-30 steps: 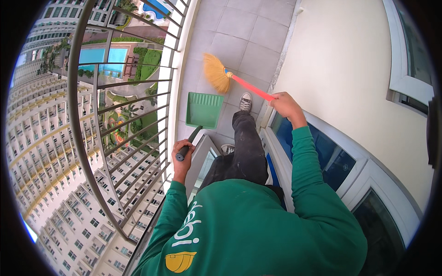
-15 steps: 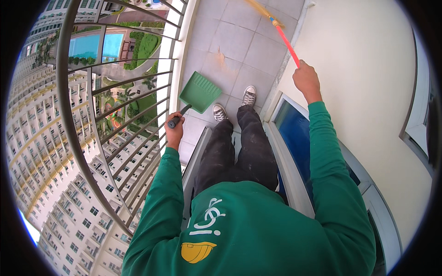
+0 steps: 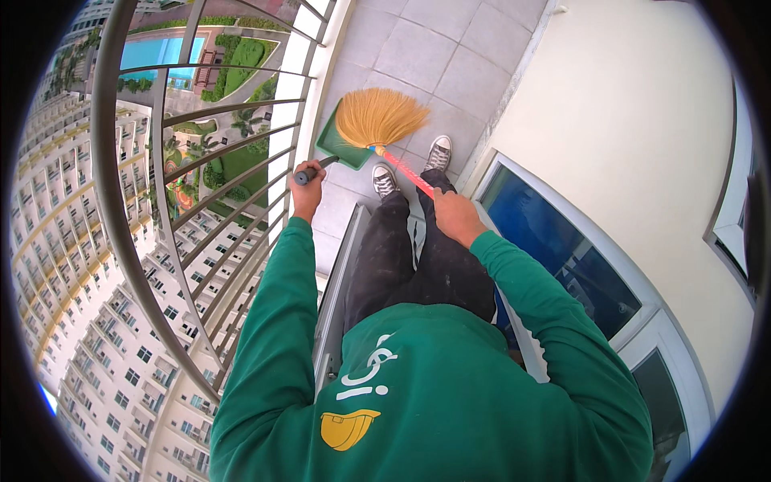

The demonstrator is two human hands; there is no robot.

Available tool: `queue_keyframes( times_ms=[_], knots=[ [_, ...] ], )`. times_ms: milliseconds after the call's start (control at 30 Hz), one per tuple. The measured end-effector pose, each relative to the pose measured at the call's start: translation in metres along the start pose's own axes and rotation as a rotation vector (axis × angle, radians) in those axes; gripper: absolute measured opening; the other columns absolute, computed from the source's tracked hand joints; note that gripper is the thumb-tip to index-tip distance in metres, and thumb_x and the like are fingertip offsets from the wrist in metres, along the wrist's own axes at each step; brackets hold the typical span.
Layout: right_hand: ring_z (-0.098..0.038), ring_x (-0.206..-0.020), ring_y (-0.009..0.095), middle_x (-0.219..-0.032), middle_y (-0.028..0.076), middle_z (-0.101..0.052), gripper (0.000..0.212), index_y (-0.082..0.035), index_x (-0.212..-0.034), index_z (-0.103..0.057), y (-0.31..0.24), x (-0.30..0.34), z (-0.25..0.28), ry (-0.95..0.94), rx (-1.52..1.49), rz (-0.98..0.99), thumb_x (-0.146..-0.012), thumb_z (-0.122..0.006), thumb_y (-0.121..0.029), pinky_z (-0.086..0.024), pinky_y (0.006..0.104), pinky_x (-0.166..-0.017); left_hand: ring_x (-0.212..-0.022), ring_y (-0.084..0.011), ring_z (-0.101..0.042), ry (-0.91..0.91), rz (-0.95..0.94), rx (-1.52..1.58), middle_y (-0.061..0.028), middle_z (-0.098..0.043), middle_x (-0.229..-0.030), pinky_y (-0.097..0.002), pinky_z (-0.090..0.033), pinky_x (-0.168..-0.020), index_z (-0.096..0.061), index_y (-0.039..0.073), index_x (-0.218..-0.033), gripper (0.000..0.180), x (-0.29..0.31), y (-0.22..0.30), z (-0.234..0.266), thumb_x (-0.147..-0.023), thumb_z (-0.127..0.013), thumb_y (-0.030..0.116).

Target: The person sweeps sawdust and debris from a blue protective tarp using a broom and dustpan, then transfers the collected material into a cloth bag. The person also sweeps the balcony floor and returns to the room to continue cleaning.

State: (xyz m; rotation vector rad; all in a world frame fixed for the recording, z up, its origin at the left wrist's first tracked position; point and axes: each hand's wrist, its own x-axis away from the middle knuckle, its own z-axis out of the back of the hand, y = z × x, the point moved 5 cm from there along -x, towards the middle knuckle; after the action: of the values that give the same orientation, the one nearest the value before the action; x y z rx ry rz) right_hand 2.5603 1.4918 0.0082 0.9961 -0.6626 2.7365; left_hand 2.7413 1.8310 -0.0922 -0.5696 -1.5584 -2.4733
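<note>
My left hand (image 3: 307,191) is closed round the black handle of a green dustpan (image 3: 351,154), whose pan rests on the tiles beside the railing. With my right hand (image 3: 458,218) I grip the red and white handle of a broom (image 3: 383,117). The broom's fan of straw bristles lies over the dustpan and hides much of its inside. Part of the bristles reaches past the pan onto the floor to the right. My two shoes stand just nearer than the broom head.
A metal railing (image 3: 104,161) runs along the left, with a pool, gardens and tall buildings far below. The balcony floor of grey tiles (image 3: 418,50) stretches ahead. To the right are a cream wall (image 3: 610,136) and a blue-glass window (image 3: 554,241); a sliding door track passes by my legs.
My right hand has swung the broom from the far right back toward me and leftward, onto the dustpan. Light debris seen on the tiles before no longer shows. The dustpan has barely shifted.
</note>
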Motion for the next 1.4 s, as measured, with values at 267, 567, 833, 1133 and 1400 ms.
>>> queue_keyframes(
  times_ms=[267, 567, 833, 1133, 1400],
  knots=[
    [-0.065, -0.115, 0.047, -0.127, 0.029, -0.067, 0.047, 0.004, -0.140, -0.058, 0.020, 0.166, 0.114, 0.137, -0.335, -0.362, -0.097, -0.057, -0.016, -0.051, 0.0510, -0.101, -0.107, -0.0299, -0.070, -0.163, -0.337, -0.189, -0.0158, -0.071, -0.103, -0.0392, -0.053, -0.099, -0.065, 0.003, -0.092, 0.024, 0.030, 0.008, 0.070, -0.078, -0.063, -0.017],
    [-0.065, -0.109, 0.052, -0.113, 0.035, -0.068, 0.030, 0.005, -0.111, -0.069, 0.079, 0.051, -0.016, 0.163, -0.422, -0.582, -0.093, -0.055, -0.015, -0.051, 0.0548, -0.096, -0.105, -0.0355, -0.068, -0.206, -0.293, -0.261, -0.0165, -0.068, -0.099, -0.0434, -0.043, -0.118, -0.060, 0.002, -0.087, 0.020, 0.051, 0.003, 0.073, -0.078, -0.055, -0.015],
    [-0.068, -0.088, 0.046, -0.094, 0.028, -0.071, 0.025, 0.005, -0.099, -0.073, -0.066, -0.063, -0.123, -0.117, -0.221, 0.186, -0.088, -0.058, -0.012, -0.055, 0.0512, -0.084, -0.102, -0.0357, -0.068, -0.174, -0.234, -0.245, -0.0150, -0.069, -0.100, -0.0422, -0.046, -0.115, -0.062, 0.002, -0.088, 0.019, 0.042, 0.011, 0.059, -0.080, -0.057, -0.015],
    [-0.044, -0.055, 0.007, -0.072, -0.004, -0.053, 0.026, 0.000, -0.111, -0.074, -0.054, 0.048, 0.111, -0.337, -0.792, -0.308, -0.092, -0.063, -0.013, -0.033, 0.0279, -0.047, -0.097, -0.0313, -0.069, -0.045, -0.265, -0.127, -0.0132, -0.070, -0.099, -0.0388, -0.053, -0.087, -0.065, 0.004, -0.088, 0.018, 0.053, -0.014, 0.087, -0.079, -0.062, -0.012],
    [-0.038, -0.053, 0.003, -0.072, -0.004, -0.053, 0.045, -0.002, -0.135, -0.069, 0.100, 0.047, 0.367, 0.005, -0.672, -0.497, -0.092, -0.066, -0.015, -0.029, 0.0235, -0.044, -0.108, -0.0278, -0.069, 0.242, -0.045, 0.052, -0.0144, -0.072, -0.109, -0.0377, -0.052, -0.098, -0.067, 0.004, -0.090, 0.020, 0.102, -0.037, 0.047, -0.079, -0.065, -0.012]
  ],
)
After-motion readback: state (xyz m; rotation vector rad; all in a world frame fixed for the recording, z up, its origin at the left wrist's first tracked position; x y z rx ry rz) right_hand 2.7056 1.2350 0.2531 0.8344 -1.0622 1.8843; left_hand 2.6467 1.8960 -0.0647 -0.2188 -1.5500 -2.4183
